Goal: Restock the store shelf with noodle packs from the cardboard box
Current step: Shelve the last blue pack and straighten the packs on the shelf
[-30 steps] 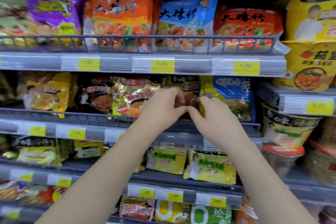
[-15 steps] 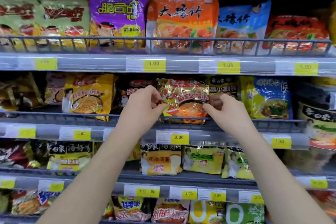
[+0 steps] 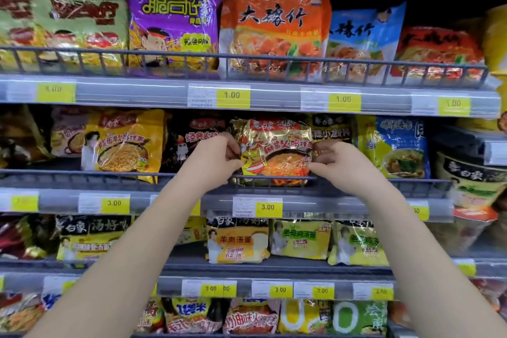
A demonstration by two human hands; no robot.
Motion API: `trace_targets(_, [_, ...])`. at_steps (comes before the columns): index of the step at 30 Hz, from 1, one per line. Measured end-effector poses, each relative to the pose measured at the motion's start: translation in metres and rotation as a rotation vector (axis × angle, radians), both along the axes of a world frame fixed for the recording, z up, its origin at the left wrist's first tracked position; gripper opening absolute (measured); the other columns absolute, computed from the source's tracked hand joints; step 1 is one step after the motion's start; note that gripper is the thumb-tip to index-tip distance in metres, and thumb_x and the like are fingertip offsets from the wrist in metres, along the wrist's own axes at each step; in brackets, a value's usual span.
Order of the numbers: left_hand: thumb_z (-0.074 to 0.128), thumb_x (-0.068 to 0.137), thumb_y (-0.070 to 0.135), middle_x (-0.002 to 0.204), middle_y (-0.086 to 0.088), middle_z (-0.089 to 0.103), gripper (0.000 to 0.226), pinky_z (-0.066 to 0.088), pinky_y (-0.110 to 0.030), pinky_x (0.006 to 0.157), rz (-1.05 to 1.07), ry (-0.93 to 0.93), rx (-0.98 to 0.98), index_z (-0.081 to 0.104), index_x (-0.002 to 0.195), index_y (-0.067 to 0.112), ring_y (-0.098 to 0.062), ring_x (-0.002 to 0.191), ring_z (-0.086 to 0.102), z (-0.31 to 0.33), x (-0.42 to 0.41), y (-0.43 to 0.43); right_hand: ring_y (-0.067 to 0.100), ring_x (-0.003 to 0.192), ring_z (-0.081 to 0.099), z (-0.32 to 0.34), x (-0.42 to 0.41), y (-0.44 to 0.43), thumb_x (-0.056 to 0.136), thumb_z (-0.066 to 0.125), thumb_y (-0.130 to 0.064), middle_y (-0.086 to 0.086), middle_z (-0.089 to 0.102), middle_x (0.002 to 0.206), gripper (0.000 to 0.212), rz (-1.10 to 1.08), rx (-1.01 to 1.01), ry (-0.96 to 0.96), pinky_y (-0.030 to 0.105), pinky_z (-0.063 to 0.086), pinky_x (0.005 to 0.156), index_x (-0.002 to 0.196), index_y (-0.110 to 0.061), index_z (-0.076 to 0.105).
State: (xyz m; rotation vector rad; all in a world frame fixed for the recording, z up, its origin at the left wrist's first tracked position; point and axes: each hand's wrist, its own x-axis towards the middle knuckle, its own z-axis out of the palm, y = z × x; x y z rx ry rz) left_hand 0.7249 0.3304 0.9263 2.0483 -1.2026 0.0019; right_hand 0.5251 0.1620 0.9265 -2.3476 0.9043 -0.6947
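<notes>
A gold and red noodle pack (image 3: 277,153) stands upright on the second shelf, behind the grey wire rail (image 3: 109,176). My left hand (image 3: 216,162) pinches its left edge. My right hand (image 3: 338,163) pinches its right edge with curled fingers. A black pack (image 3: 192,143) stands to its left and a yellow-blue pack (image 3: 395,148) to its right. The cardboard box is not in view.
The top shelf holds purple (image 3: 172,22), orange (image 3: 274,33) and blue (image 3: 365,41) packs behind its rail. Yellow packs (image 3: 300,239) fill the third shelf. Noodle cups (image 3: 472,184) stand at the right. Yellow price tags (image 3: 268,207) line the shelf edges.
The view has shifted to the right along the shelf. The gold pack now stands between my two hands at the rail; one second ago they were close together in front of a darker pack.
</notes>
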Motion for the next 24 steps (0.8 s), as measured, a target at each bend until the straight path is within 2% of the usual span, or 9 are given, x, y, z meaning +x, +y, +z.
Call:
trace_targets(4, [0.065, 0.095, 0.014, 0.094, 0.003, 0.067, 0.014, 0.06, -0.025, 0.052, 0.004, 0.065, -0.017, 0.061, 0.106, 0.021, -0.018, 0.073, 0.071, 0.003, 0.003, -0.001, 0.015, 0.098, 0.063, 0.003, -0.003, -0.008, 0.093, 0.07, -0.016, 0.0, 0.071, 0.106, 0.056, 0.062, 0.062, 0.004, 0.02, 0.045, 0.075, 0.145, -0.009, 0.051])
trace_targets(7, [0.066, 0.089, 0.007, 0.091, 0.001, 0.07, 0.018, 0.055, -0.021, 0.045, 0.037, 0.069, -0.051, 0.063, 0.101, 0.02, -0.017, 0.068, 0.069, 0.002, 0.0, -0.005, 0.012, 0.094, 0.062, 0.002, 0.0, -0.012, 0.09, 0.075, -0.02, -0.001, 0.072, 0.107, 0.055, 0.054, 0.071, -0.032, 0.019, 0.042, 0.074, 0.14, -0.01, 0.056])
trace_targets(11, [0.065, 0.085, 0.003, 0.088, -0.002, 0.069, 0.019, 0.054, -0.021, 0.042, 0.075, 0.051, -0.087, 0.062, 0.093, 0.02, -0.015, 0.069, 0.066, 0.0, -0.003, -0.011, -0.002, 0.082, 0.06, -0.004, 0.006, -0.02, 0.085, 0.079, -0.021, -0.015, 0.07, 0.085, 0.048, 0.037, 0.054, -0.069, 0.011, 0.041, 0.065, 0.129, -0.012, 0.065])
trace_targets(14, [0.066, 0.084, 0.006, 0.084, -0.001, 0.069, 0.018, 0.059, -0.027, 0.048, 0.09, 0.0, -0.102, 0.061, 0.09, 0.022, -0.016, 0.071, 0.067, 0.0, 0.0, -0.014, -0.001, 0.084, 0.062, -0.006, 0.009, -0.027, 0.084, 0.078, -0.021, -0.013, 0.073, 0.087, 0.042, 0.054, 0.069, -0.061, 0.013, 0.043, 0.063, 0.124, -0.016, 0.067])
trace_targets(20, [0.069, 0.083, 0.008, 0.082, 0.001, 0.07, 0.021, 0.053, -0.022, 0.058, 0.098, -0.07, -0.116, 0.059, 0.089, 0.025, -0.008, 0.077, 0.064, -0.005, 0.007, -0.016, 0.0, 0.078, 0.063, -0.003, 0.008, -0.036, 0.084, 0.079, -0.021, -0.013, 0.072, 0.087, 0.028, 0.077, 0.063, -0.015, 0.01, 0.042, 0.054, 0.106, -0.026, 0.063])
trace_targets(24, [0.073, 0.085, 0.01, 0.083, 0.003, 0.069, 0.024, 0.048, -0.021, 0.062, 0.097, -0.07, -0.133, 0.057, 0.086, 0.029, -0.008, 0.076, 0.064, -0.007, 0.012, -0.015, 0.0, 0.075, 0.063, -0.005, 0.009, -0.038, 0.085, 0.077, -0.021, -0.013, 0.072, 0.085, 0.028, 0.049, 0.037, -0.004, 0.013, 0.042, 0.053, 0.109, -0.024, 0.063])
